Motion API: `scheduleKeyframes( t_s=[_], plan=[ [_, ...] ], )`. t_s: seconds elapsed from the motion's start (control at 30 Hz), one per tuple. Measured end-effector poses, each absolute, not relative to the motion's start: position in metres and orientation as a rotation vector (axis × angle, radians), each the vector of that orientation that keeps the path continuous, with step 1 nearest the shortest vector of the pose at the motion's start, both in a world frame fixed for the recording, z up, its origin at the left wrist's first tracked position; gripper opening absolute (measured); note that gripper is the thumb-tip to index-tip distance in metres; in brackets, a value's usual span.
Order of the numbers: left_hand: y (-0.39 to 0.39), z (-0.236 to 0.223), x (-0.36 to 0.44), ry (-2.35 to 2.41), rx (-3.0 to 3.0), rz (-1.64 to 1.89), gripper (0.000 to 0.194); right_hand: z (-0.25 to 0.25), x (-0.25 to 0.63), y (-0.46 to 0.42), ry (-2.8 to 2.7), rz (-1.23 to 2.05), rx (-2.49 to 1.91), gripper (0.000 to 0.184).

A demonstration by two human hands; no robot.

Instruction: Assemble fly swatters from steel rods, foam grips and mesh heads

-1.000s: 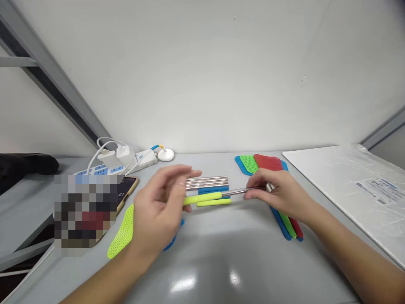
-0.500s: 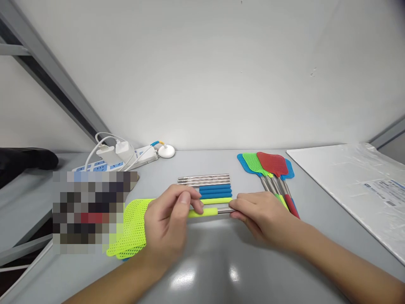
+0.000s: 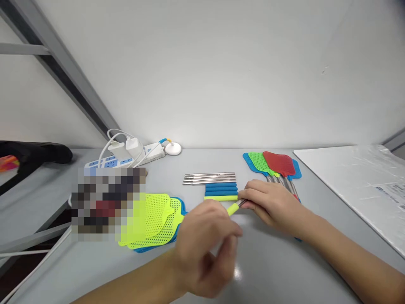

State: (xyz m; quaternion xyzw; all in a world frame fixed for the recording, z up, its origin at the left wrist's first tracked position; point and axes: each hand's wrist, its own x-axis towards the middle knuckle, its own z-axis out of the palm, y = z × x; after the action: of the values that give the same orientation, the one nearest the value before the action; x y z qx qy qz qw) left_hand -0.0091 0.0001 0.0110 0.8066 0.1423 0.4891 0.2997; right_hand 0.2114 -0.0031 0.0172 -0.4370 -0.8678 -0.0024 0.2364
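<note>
My right hand (image 3: 268, 200) pinches a metal rod (image 3: 243, 202), which has a yellow-green handle sleeve (image 3: 233, 209) on its left end. In front of that sleeve is my left hand (image 3: 209, 249), blurred and with its fingers curled. It hides the sleeve's far end, and I cannot tell whether it touches it. Behind the hands lie a loose yellow-green sleeve (image 3: 220, 198) and several blue sleeves (image 3: 220, 189). Several bare metal rods (image 3: 209, 178) lie beyond them. Left of my left hand, yellow-green fly swatter heads (image 3: 155, 217) overlap blue ones (image 3: 179, 204).
Fly swatters with red (image 3: 280, 164), green and blue heads lie behind my right hand. A white wrapped panel (image 3: 344, 181) covers the right side of the table. At the back left are a power strip (image 3: 110, 163) with plugs and a round white device (image 3: 173, 148). A pixelated patch hides the left.
My left hand has moved right and toward me, turning over and uncovering the swatter heads. The held sleeve now slants, its left end lower. My right hand still grips the rod.
</note>
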Motion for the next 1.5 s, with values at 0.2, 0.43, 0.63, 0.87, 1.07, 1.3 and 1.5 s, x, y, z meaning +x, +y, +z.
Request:
scheduleKeyframes(
  t_s=[0.2,0.43,0.63,0.87,1.07,1.3,1.5],
  plan=[
    [-0.006,0.004,-0.012,0.013,2.749,0.848,0.015,0.014,0.207,-0.007,-2.327,-0.467,-1.073,0.028],
    [-0.012,0.002,-0.015,-0.157,2.797,0.678,0.019,0.003,0.201,-0.012,-2.270,-0.459,-1.021,0.027],
    [0.023,0.033,-0.033,0.363,2.780,1.171,0.018,0.008,0.207,-0.017,-2.010,-0.177,-1.150,0.016],
    [0.043,0.056,-0.104,1.009,2.679,0.447,0.043,0.012,0.204,-0.023,-2.011,-0.141,-1.053,0.013],
    [0.032,0.027,-0.156,1.261,2.519,0.137,0.086,0.014,0.192,-0.028,-2.070,-0.186,-1.041,0.012],
    [0.031,0.017,-0.153,1.270,2.656,0.220,0.063,0.011,0.192,-0.026,-2.080,-0.207,-1.055,0.008],
    [0.050,0.024,-0.145,1.242,2.838,0.707,0.033,0.008,0.195,-0.024,-2.032,-0.187,-1.065,0.009]
  ],
)
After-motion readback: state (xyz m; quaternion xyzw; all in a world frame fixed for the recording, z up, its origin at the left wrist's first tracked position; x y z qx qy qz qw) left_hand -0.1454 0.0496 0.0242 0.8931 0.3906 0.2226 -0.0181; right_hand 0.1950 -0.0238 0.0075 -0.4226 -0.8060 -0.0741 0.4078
